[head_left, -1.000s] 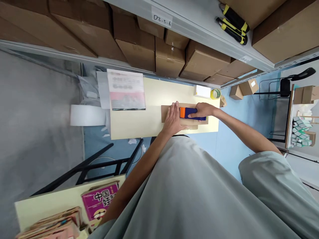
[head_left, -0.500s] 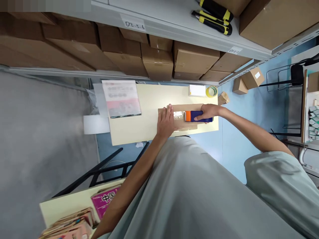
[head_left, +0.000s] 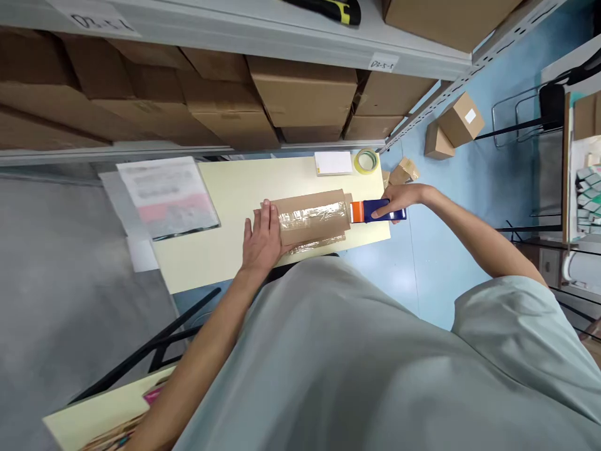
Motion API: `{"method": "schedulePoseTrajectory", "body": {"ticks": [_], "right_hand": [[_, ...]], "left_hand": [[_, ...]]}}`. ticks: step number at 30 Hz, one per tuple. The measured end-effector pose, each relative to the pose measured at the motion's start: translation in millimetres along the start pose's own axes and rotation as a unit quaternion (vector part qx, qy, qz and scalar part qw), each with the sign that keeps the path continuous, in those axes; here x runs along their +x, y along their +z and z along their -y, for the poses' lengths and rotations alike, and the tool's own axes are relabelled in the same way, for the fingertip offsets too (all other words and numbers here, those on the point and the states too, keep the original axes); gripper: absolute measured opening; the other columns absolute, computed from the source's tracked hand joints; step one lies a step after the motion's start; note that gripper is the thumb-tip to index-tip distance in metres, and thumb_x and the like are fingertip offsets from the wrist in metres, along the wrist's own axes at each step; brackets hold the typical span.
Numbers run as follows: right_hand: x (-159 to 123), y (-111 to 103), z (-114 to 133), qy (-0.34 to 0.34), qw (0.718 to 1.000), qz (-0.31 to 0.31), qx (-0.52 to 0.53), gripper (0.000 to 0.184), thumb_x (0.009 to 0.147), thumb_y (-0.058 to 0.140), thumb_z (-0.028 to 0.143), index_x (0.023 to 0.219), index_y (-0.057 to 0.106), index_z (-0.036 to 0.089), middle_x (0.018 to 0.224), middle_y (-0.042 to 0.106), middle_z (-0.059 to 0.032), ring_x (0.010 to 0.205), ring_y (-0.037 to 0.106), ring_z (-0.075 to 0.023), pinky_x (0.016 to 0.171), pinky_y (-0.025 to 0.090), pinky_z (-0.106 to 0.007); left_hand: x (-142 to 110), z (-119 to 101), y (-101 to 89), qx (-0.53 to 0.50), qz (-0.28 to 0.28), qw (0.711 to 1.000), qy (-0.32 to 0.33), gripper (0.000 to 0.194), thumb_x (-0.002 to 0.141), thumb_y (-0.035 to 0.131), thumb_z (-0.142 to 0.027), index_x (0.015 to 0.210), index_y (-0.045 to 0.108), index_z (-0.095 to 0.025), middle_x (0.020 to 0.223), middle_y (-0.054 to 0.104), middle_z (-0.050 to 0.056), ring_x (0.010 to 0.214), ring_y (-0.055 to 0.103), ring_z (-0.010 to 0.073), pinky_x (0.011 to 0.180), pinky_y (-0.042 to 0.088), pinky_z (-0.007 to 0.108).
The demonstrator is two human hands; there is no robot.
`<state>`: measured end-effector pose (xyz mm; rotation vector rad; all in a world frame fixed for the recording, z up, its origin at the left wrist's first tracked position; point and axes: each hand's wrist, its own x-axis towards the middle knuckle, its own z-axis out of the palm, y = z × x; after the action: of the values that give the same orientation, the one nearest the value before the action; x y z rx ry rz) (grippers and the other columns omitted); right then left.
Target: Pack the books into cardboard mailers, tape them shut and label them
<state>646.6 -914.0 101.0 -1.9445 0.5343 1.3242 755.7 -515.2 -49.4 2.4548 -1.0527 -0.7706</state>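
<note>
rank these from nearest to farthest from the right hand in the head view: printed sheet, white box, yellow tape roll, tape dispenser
1. Tape dispenser: held in the right hand.
2. Yellow tape roll: table's far right corner.
3. White box: just left of the roll.
4. Printed sheet: table's left end.

Lighting is bright. Glare streaks the clear tape point(head_left: 313, 215) at centre; the floor point(head_left: 389, 272) shines at four o'clock. Boxes point(head_left: 32, 59) at ten are shaded.
</note>
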Motion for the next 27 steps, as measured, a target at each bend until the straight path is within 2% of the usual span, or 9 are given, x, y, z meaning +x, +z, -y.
{"method": "schedulePoseTrajectory", "body": {"ticks": [3,10,13,20,27], "right_hand": [[1,-10,-1,0.004,0.998,0.061,-0.005,0.078,0.069,0.089,0.088,0.102,0.081,0.017,0.079,0.080,-0.0068,0.077,0.079,-0.0246,0.076,0.061,-0.034],[5,-16,2,-0.003,0.997,0.083,0.011,0.076,0.072,0.084,0.090,0.091,0.079,0.017,0.077,0.080,-0.0072,0.075,0.078,-0.0240,0.070,0.059,-0.032],[5,-19,-1,-0.009,0.997,0.074,0.008,0.076,0.072,0.085,0.089,0.094,0.079,0.017,0.077,0.080,-0.0062,0.075,0.078,-0.0226,0.072,0.059,-0.031],[-2,-31,-24,-0.008,0.998,0.059,-0.020,0.076,0.076,0.082,0.088,0.098,0.081,0.015,0.080,0.082,-0.0081,0.073,0.077,-0.0227,0.069,0.057,-0.031],[37,-18,-20,0.032,0.989,0.008,-0.143,0.066,0.086,0.078,0.080,0.085,0.082,0.014,0.074,0.081,-0.0103,0.075,0.076,-0.0250,0.072,0.054,-0.033]], "left_hand": [[1,-2,-1.6,0.027,0.013,1.000,-0.005,0.132,0.092,0.072,-0.076,0.181,0.007,-0.002,0.186,0.008,0.033,0.173,0.014,0.0521,0.139,0.010,0.069],[1,-2,-0.8,0.030,0.010,0.999,-0.013,0.136,0.091,0.070,-0.082,0.180,0.008,-0.001,0.185,0.009,0.035,0.173,0.014,0.0523,0.138,0.011,0.069],[2,-3,-0.5,0.021,0.009,1.000,-0.014,0.139,0.088,0.072,-0.084,0.180,0.010,-0.001,0.184,0.010,0.036,0.173,0.015,0.0532,0.138,0.012,0.070],[4,-4,-1.5,0.020,0.014,0.999,-0.023,0.133,0.092,0.068,-0.083,0.179,0.012,0.001,0.184,0.010,0.036,0.173,0.014,0.0523,0.138,0.014,0.071],[4,-2,-0.7,0.031,0.019,0.999,-0.018,0.143,0.086,0.075,-0.085,0.179,0.009,0.000,0.184,0.007,0.038,0.172,0.015,0.0536,0.137,0.018,0.071]]}}
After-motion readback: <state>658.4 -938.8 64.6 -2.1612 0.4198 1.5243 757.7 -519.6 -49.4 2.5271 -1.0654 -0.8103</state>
